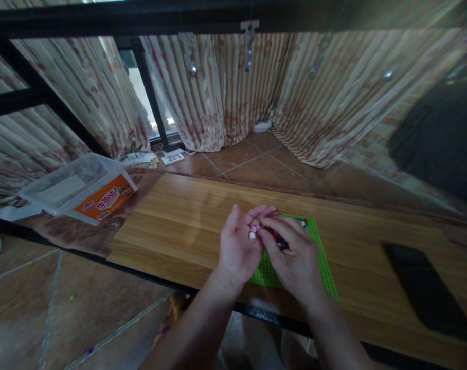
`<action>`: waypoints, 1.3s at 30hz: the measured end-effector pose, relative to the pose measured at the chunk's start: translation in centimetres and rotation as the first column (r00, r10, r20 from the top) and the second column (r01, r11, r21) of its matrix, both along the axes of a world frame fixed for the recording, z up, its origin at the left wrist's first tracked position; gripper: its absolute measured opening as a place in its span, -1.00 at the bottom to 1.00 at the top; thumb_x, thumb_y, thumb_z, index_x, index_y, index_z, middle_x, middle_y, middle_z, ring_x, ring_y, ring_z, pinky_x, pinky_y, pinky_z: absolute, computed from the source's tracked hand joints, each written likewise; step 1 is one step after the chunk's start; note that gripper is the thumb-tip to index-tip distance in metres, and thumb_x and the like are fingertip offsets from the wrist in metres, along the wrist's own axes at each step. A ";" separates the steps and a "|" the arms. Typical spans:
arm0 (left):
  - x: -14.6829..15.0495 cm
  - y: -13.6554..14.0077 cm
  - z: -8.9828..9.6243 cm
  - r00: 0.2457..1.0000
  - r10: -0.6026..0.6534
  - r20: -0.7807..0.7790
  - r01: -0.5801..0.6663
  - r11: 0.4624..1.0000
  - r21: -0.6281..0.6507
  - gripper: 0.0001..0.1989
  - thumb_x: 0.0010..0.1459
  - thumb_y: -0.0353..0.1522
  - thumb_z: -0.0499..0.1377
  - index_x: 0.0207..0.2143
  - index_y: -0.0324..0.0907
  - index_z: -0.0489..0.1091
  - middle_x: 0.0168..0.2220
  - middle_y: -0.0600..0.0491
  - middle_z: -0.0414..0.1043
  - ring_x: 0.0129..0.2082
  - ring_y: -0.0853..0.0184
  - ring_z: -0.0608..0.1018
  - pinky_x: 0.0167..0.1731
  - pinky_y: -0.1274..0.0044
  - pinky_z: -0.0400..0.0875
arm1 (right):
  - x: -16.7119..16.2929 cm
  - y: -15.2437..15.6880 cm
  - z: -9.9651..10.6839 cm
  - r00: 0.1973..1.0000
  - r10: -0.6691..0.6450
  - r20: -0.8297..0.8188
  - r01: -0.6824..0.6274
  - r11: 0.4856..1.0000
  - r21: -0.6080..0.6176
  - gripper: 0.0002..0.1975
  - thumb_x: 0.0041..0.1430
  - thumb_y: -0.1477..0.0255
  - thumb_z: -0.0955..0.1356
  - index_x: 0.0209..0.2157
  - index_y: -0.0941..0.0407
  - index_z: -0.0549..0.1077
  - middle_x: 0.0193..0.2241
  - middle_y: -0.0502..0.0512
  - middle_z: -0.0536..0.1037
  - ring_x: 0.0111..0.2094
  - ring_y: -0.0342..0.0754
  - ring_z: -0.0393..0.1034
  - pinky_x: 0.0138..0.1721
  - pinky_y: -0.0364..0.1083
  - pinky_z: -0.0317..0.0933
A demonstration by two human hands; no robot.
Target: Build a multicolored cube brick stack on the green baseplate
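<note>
My left hand (239, 246) is turned palm up over the table, its fingers slightly cupped. In its palm lie a white toy brick (252, 235) and a pink toy brick (255, 228). My right hand (295, 254) reaches across from the right, thumb and forefinger pinched at the pink brick. Beneath both hands is a green studded baseplate (326, 272), partly covered by them. Dark and red bricks (282, 242) show between the hands, and a few small coloured bricks (303, 222) sit near the plate's far edge.
The wooden tabletop (172, 221) carries a dark flat slab (426, 288) at the right. At the left stands a clear plastic box (79, 185) with an orange label. Striped curtains (233, 92) hang behind. A small green piece (72, 297) lies on the tiled floor.
</note>
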State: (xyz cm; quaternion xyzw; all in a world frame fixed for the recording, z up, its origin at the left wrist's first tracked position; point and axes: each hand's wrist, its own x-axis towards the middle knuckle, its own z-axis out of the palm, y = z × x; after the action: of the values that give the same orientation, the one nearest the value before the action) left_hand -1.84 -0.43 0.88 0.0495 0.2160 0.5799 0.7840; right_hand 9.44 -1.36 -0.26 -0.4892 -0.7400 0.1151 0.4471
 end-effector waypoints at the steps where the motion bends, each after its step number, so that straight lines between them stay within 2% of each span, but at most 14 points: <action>1: 0.0 0.0 0.0 1.000 -0.009 0.002 0.009 1.000 0.012 -0.48 0.25 -0.05 -0.03 -0.24 -0.31 0.49 -0.10 -0.17 0.51 -0.04 0.24 0.51 0.01 0.49 0.30 | 0.0 0.0 -0.1 0.999 0.010 0.036 -0.010 1.000 -0.001 -0.81 0.25 0.41 0.29 -0.18 -0.01 0.52 -0.19 0.06 0.55 -0.13 0.00 0.43 -0.09 0.03 0.31; 6: 0.1 -0.1 -0.1 0.998 -0.056 0.013 0.055 0.997 0.050 -0.44 0.25 -0.02 -0.07 -0.17 -0.30 0.48 -0.04 -0.19 0.47 0.02 0.21 0.47 0.03 0.47 0.29 | 0.4 0.4 -0.7 0.990 0.037 0.135 -0.034 0.999 -0.024 -0.80 0.26 0.42 0.27 -0.17 0.04 0.52 -0.17 0.11 0.53 -0.12 0.02 0.40 -0.12 0.02 0.31; 11: 0.2 -0.3 -0.1 0.994 -0.088 0.071 0.085 0.995 0.043 -0.44 0.25 -0.03 -0.06 -0.16 -0.33 0.47 -0.04 -0.19 0.46 -0.05 0.25 0.50 -0.03 0.52 0.31 | 0.9 0.5 -0.3 0.993 0.047 0.106 -0.042 0.998 -0.051 -0.85 0.26 0.43 0.28 -0.27 0.05 0.49 -0.25 0.08 0.54 -0.18 0.01 0.41 -0.11 0.03 0.27; 14: 0.3 -0.2 -0.2 0.994 -0.049 0.093 0.049 0.999 0.001 -0.47 0.25 -0.06 -0.03 -0.20 -0.34 0.48 -0.09 -0.19 0.49 -0.09 0.26 0.51 -0.05 0.52 0.33 | 1.3 0.3 -0.2 1.000 0.014 0.013 -0.012 0.996 -0.093 -0.88 0.24 0.38 0.30 -0.30 0.06 0.48 -0.31 0.05 0.55 -0.26 -0.03 0.43 -0.19 -0.02 0.29; 18: 0.2 0.2 -0.7 0.993 0.089 0.081 -0.081 0.992 -0.094 -0.56 0.23 -0.13 0.03 -0.33 -0.33 0.49 -0.29 -0.13 0.52 -0.24 0.30 0.54 -0.08 0.49 0.36 | 2.4 0.3 -0.4 0.988 -0.131 -0.075 0.120 0.983 -0.137 -0.80 0.21 0.24 0.33 -0.27 0.06 0.50 -0.35 0.06 0.57 -0.32 -0.02 0.47 -0.26 -0.04 0.31; 22: -0.1 0.5 -1.0 0.986 0.162 0.034 -0.154 0.973 -0.171 -0.62 0.21 -0.18 0.08 -0.41 -0.33 0.48 -0.41 -0.07 0.49 -0.40 0.38 0.51 -0.21 0.52 0.38 | 3.6 0.6 -0.8 0.965 -0.246 -0.092 0.231 0.961 -0.151 -0.74 0.19 0.21 0.33 -0.18 0.03 0.53 -0.28 0.07 0.60 -0.30 -0.02 0.49 -0.26 -0.04 0.34; 25: -0.3 0.6 -1.0 0.986 0.166 0.022 -0.160 0.971 -0.178 -0.62 0.21 -0.19 0.08 -0.43 -0.33 0.48 -0.42 -0.07 0.49 -0.44 0.40 0.50 -0.27 0.53 0.38 | 4.6 0.8 -1.1 0.967 -0.241 -0.076 0.231 0.966 -0.118 -0.74 0.19 0.20 0.33 -0.21 0.03 0.56 -0.26 0.06 0.61 -0.29 -0.02 0.50 -0.25 -0.05 0.35; 32: -0.4 0.7 -1.0 0.988 0.154 -0.003 -0.151 0.970 -0.190 -0.64 0.22 -0.23 0.08 -0.43 -0.34 0.48 -0.44 -0.06 0.48 -0.45 0.41 0.49 -0.31 0.54 0.39 | 6.2 1.2 -1.8 0.940 -0.337 -0.058 0.318 0.923 -0.217 -0.75 0.14 0.19 0.36 -0.30 0.05 0.58 -0.32 0.07 0.63 -0.32 0.02 0.52 -0.25 -0.03 0.35; 35: -0.5 0.8 -1.0 0.989 0.144 -0.018 -0.145 0.970 -0.193 -0.65 0.22 -0.24 0.08 -0.44 -0.33 0.48 -0.45 -0.06 0.48 -0.46 0.42 0.49 -0.32 0.54 0.40 | 6.5 1.8 -2.0 0.945 -0.319 -0.074 0.301 0.935 -0.188 -0.77 0.12 0.20 0.37 -0.36 0.05 0.58 -0.34 0.06 0.61 -0.30 0.02 0.50 -0.21 -0.01 0.33; 39: -0.6 0.9 -1.1 0.991 0.132 -0.033 -0.136 0.971 -0.196 -0.65 0.23 -0.25 0.07 -0.44 -0.33 0.48 -0.46 -0.05 0.48 -0.48 0.43 0.48 -0.32 0.54 0.40 | 6.9 2.5 -2.7 0.949 -0.282 -0.141 0.254 0.949 -0.186 -0.80 0.08 0.21 0.40 -0.38 0.03 0.58 -0.26 0.07 0.58 -0.20 0.03 0.47 -0.10 0.04 0.30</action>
State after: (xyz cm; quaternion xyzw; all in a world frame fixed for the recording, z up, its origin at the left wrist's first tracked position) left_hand -2.41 0.45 -0.19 -0.0378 0.2832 0.6064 0.7420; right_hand 16.34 1.19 -2.91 -0.6095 -0.6147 0.1544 0.4763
